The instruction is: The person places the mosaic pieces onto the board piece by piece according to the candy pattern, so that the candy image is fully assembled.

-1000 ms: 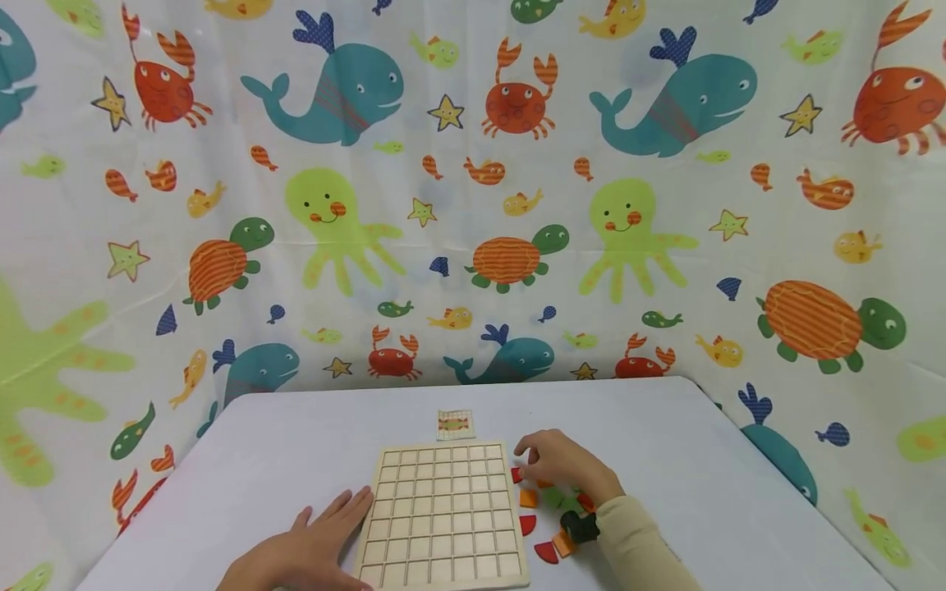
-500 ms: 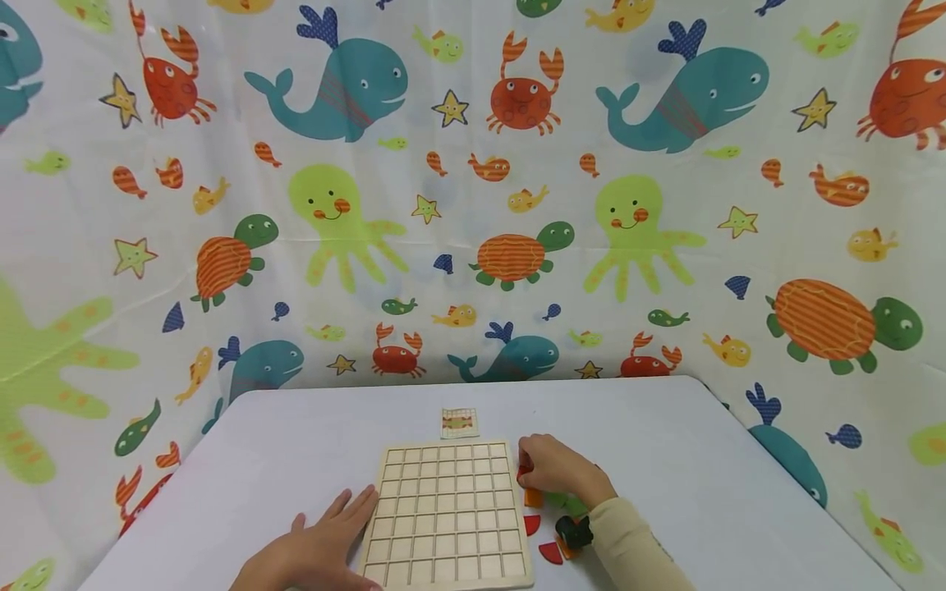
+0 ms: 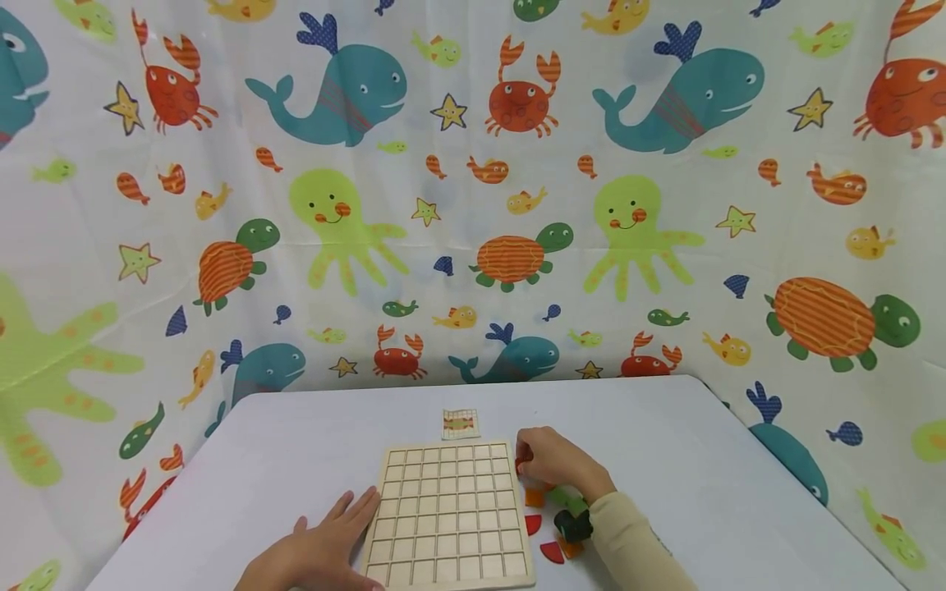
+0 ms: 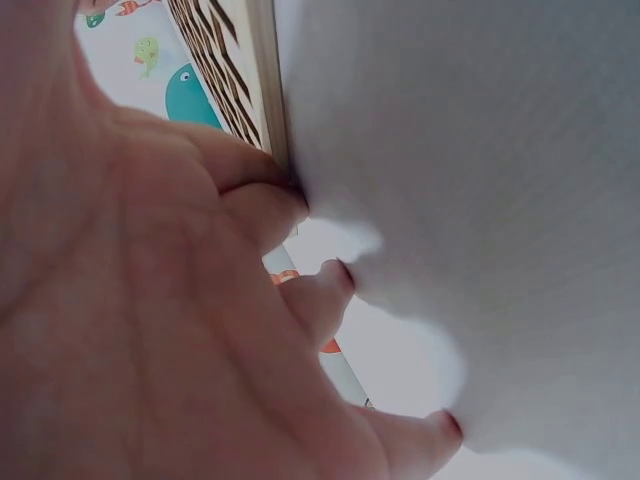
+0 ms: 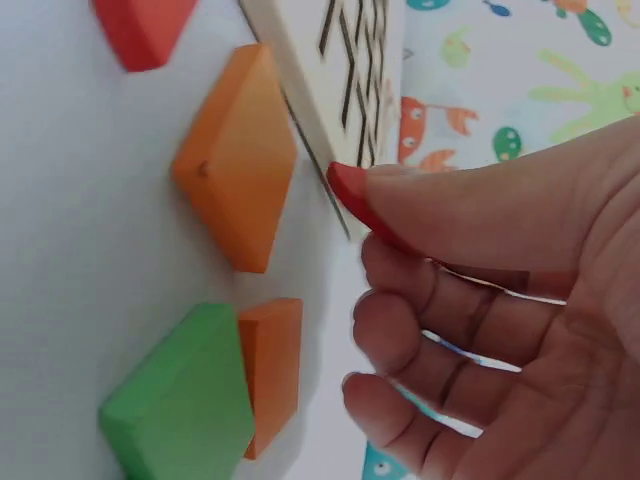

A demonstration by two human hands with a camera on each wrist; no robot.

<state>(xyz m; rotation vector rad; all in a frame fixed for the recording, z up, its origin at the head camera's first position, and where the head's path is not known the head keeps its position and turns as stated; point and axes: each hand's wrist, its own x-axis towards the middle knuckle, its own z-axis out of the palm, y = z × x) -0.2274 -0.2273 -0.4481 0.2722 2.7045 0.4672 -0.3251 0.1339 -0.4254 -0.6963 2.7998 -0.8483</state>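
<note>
Red piece (image 5: 347,186) is pinched by right hand (image 3: 559,461), beside the board's (image 3: 447,522) right edge; left hand (image 3: 322,545) has fingers spread.

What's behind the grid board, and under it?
Behind the grid board, a small patterned card lies on the white table. Anything directly under the board is covered from view.

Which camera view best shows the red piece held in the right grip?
Right wrist: the red piece shows close up, partly covered by the right grip. The head view catches only a small red sliver; the left wrist view shows none of it.
</note>
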